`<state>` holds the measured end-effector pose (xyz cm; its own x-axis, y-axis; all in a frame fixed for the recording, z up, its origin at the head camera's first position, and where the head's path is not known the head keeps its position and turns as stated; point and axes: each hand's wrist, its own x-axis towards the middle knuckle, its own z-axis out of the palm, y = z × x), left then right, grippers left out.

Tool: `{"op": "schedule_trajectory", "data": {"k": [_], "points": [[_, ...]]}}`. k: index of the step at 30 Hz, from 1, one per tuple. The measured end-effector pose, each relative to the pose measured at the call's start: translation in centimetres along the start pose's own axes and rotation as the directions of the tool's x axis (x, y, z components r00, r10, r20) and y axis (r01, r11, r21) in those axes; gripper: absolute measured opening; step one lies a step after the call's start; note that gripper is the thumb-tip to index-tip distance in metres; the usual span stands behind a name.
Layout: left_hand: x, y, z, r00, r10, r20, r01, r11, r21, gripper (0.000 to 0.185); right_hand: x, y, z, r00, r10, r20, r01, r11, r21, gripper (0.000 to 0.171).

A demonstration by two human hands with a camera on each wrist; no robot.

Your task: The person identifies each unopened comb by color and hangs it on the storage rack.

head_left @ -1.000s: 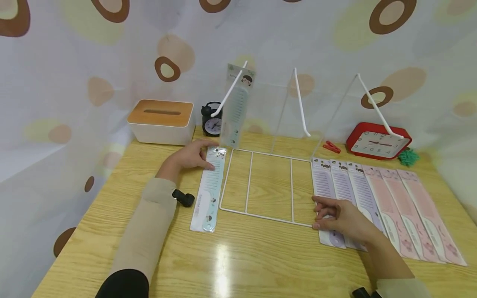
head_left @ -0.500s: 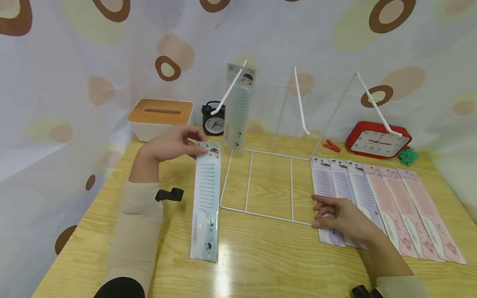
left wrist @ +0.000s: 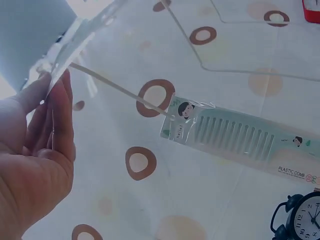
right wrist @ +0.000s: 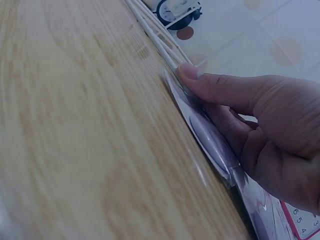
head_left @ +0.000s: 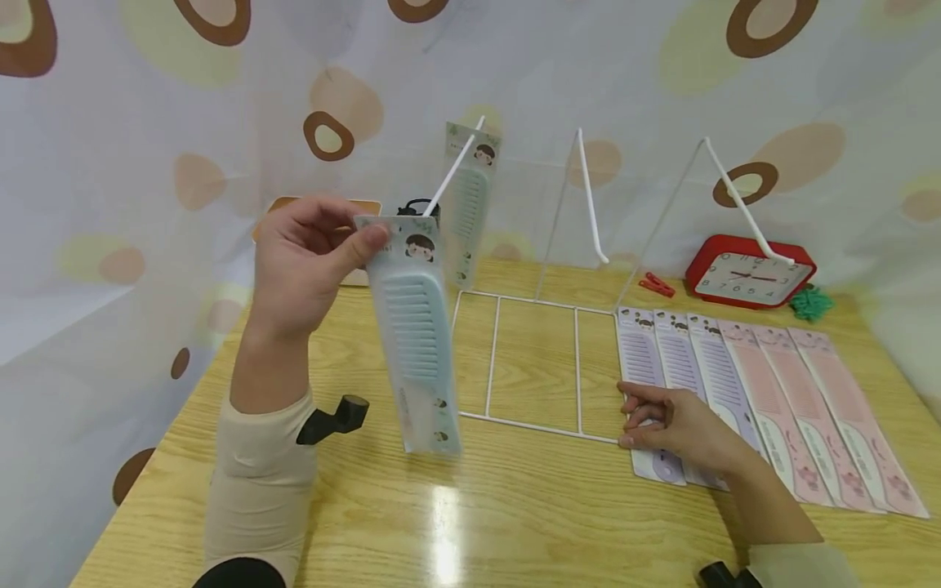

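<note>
My left hand [head_left: 323,253] is raised above the table's left side. It pinches the top of a light-blue comb in a clear package [head_left: 415,343], which hangs nearly upright in the air. In the left wrist view the package's edge [left wrist: 75,40] lies against my fingers [left wrist: 55,125]. A second blue comb [head_left: 469,204] [left wrist: 235,135] hangs on the left hook [head_left: 448,175] of a white wire rack [head_left: 529,425]. My right hand [head_left: 647,420] rests on the near ends of the lilac combs [head_left: 643,367], its thumb [right wrist: 210,82] pressing the package edge beside the rack's corner.
Lilac and pink packaged combs [head_left: 801,408] lie in a row right of the rack. A red clock [head_left: 750,273], a red clip [head_left: 654,286] and a green item [head_left: 809,304] sit at the back right. A black alarm clock [left wrist: 300,220] and a tissue box [head_left: 360,278] stand behind my left hand.
My left hand has picked the blue comb up from the table by its top end and lifted it into the air. The right hand has stayed put.
</note>
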<state>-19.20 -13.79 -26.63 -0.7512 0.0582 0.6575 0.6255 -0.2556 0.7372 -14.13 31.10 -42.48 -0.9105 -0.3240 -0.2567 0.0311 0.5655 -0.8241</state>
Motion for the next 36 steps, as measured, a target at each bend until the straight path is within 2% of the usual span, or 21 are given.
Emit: {"op": "schedule_trajectory", "data": {"k": [3,6,17,25,28,31,33,36], "points": [[0.2,-0.1,0.4,0.997,0.030,-0.066,-0.030,1.000,-0.005,0.014,0.0,0.1,0.0,1.000,-0.004,0.002,0.004,1.000,-0.001,0.086],[0.3,-0.3,0.9,0.995,0.022,-0.095,-0.024,1.000,-0.014,0.015,0.1,0.1,0.0,1.000,-0.007,0.002,0.007,1.000,0.002,0.086],[0.3,-0.5,2.0,0.993,-0.020,-0.120,0.019,1.000,-0.014,0.018,0.1,0.1,0.1,1.000,-0.004,-0.003,0.004,1.000,0.010,0.087],[0.4,-0.5,2.4,0.992,-0.017,-0.129,0.014,1.000,-0.024,0.021,0.2,-0.5,-0.1,1.000,-0.025,0.015,0.025,0.999,-0.019,0.086],[0.5,-0.5,2.8,0.992,-0.016,-0.126,0.016,1.000,0.000,0.012,0.2,-0.7,-0.2,1.000,-0.008,0.019,0.008,1.000,-0.014,0.086],[0.8,-0.8,2.9,0.990,-0.048,-0.133,0.053,0.998,0.033,0.012,0.2,-0.8,-0.2,1.000,0.001,0.020,-0.001,1.000,-0.008,0.086],[1.0,-1.3,2.8,0.985,-0.098,-0.142,0.106,0.993,0.046,0.015,0.1,-0.8,-0.2,1.000,0.005,0.023,-0.004,1.000,-0.006,0.087],[2.0,-2.1,2.4,0.975,-0.174,-0.139,0.184,0.981,0.068,0.007,0.1,-0.9,-0.2,1.000,0.009,0.027,-0.008,1.000,-0.016,0.087]]}}
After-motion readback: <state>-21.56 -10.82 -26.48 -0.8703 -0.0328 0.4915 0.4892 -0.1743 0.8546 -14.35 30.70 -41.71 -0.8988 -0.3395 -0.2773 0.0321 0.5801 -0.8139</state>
